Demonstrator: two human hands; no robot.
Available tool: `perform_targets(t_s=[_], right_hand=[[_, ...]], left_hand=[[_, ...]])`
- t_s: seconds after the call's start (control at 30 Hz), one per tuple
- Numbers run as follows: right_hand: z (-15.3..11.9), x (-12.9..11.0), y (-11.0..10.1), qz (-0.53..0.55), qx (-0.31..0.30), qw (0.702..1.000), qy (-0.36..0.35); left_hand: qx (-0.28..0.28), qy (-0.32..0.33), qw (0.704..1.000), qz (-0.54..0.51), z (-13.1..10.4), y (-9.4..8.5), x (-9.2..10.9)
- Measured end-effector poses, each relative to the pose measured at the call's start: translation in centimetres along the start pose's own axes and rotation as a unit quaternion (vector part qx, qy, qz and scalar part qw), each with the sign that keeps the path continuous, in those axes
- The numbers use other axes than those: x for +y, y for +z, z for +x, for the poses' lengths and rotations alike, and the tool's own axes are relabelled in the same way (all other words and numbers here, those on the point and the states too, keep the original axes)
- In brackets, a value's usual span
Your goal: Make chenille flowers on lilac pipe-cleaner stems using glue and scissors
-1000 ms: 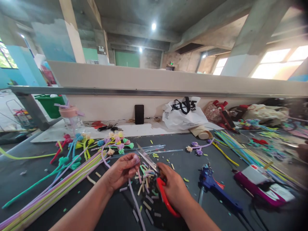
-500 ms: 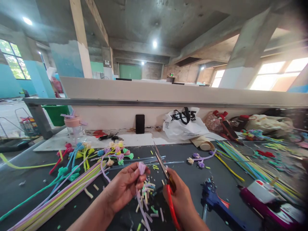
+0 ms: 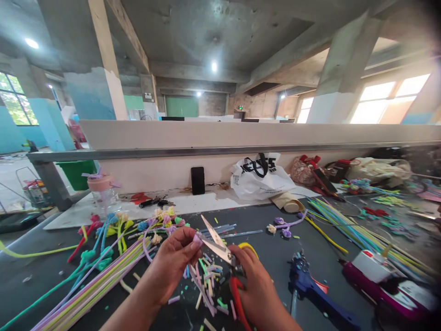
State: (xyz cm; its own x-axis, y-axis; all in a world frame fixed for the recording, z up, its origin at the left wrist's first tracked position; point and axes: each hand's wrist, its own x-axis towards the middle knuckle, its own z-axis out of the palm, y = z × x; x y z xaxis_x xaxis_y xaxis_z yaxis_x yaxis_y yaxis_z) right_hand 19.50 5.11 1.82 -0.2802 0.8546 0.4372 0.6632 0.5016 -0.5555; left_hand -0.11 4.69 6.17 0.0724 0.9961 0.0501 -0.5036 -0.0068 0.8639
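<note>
My left hand [image 3: 171, 263] pinches a small lilac pipe cleaner bud [image 3: 197, 241] between thumb and fingers. A lilac stem [image 3: 202, 289] hangs below that hand; whether it joins the bud I cannot tell. My right hand [image 3: 257, 281] grips scissors [image 3: 220, 248] with a red and a yellow handle. Their blades are spread, and the lower blade's tip reaches the bud. Cut pipe cleaner bits [image 3: 210, 278] lie scattered on the dark table [image 3: 144, 299] beneath my hands.
On the left are a pipe cleaner bundle [image 3: 99, 280] and colourful flowers [image 3: 99, 257]. A blue glue gun [image 3: 306, 285], a purple-and-white device [image 3: 379, 280] and more pipe cleaners [image 3: 344, 225] lie right. Behind are a phone [image 3: 197, 180], plastic bag [image 3: 262, 177] and cup [image 3: 103, 191].
The scissors have swung left and their blades have spread, bringing one tip to the lilac bud. My left hand has turned and shifted slightly left. The view has shifted slightly.
</note>
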Motion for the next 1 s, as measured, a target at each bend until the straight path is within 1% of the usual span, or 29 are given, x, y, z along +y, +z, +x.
perform_targets(t_s=[0.13, 0.37, 0.5, 0.67, 0.87, 1.0], right_hand=[[0.0, -0.3, -0.1, -0.037, -0.016, 0.999, 0.002], [-0.2, -0.1, 0.0, -0.085, -0.019, 0.996, -0.006], [-0.2, -0.2, 0.0, -0.091, -0.023, 0.996, -0.005], [0.0, -0.2, 0.1, -0.096, -0.031, 0.995, 0.002], [0.0, -0.3, 0.0, -0.116, -0.049, 0.992, 0.012], [-0.2, -0.1, 0.1, -0.133, -0.046, 0.99, 0.004]], left_hand=[[0.029, 0.001, 1.0, -0.002, 0.1, 0.3, -0.6], [0.069, -0.004, 0.997, 0.022, 0.1, 0.4, -1.2], [0.066, -0.006, 0.997, 0.036, 0.1, 0.2, -1.4], [0.077, 0.003, 0.996, 0.048, 0.0, 0.2, -1.7], [0.054, 0.007, 0.996, 0.077, 0.3, -0.2, -2.0], [0.048, 0.014, 0.992, 0.118, 0.4, -0.7, -2.2]])
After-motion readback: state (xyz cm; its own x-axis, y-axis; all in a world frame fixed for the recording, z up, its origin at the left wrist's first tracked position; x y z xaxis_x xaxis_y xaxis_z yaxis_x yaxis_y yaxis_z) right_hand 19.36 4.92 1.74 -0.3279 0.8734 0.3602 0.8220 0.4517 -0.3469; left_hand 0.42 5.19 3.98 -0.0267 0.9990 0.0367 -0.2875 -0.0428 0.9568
